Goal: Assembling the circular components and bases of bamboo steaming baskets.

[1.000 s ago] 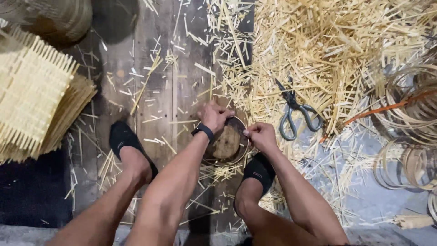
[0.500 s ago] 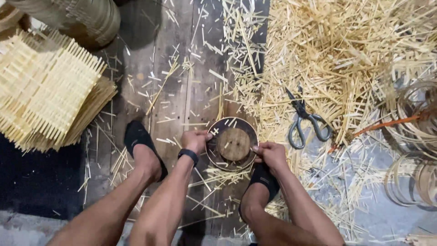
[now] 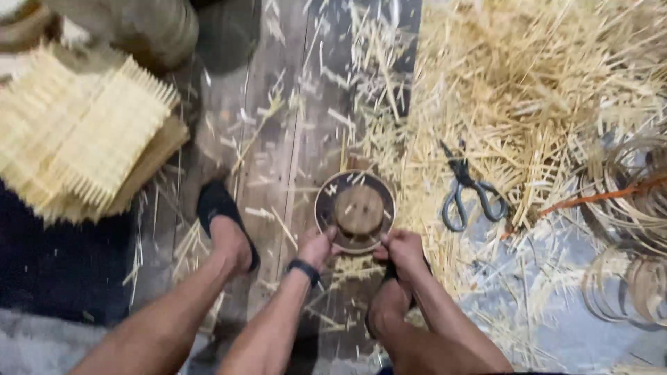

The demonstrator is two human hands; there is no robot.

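- Upper left: one stack of woven mats [image 3: 83, 139], pale yellow with fringed edges, fanned so that at least three layers show; the exact count cannot be told. Above it, at the top edge, one round basket [image 3: 149, 28], only partly in frame.
- Lower left: one dark cloth [image 3: 55, 264] lying under the stack's edge.
- Left of centre: one foot in a black slipper [image 3: 222, 219], flat on the plank floor [image 3: 278, 118]; loose splints lie scattered over the boards.
- Centre: one ring [image 3: 355, 210], a shallow round hoop with a wooden disc inside, resting on the floor between the two feet.
- Lower centre: left hand [image 3: 318, 248], a black band at the wrist, closed on the near left rim of the ring.
- Just right of it: right hand [image 3: 401, 248], fingers curled narrow at the ring's near right rim; what, if anything, they pinch cannot be told. It hides most of the second foot, whose slipper barely shows.
- Right of centre: one pair of scissors [image 3: 467, 193], dark blades and grey handles, lying at the edge of the heap, apart from the ring.
- Upper right: one large heap of straw-coloured splints [image 3: 556, 83].
- Right edge: several coiled strips [image 3: 636, 208], stacked loosely; one orange strip [image 3: 597, 198] crosses them.
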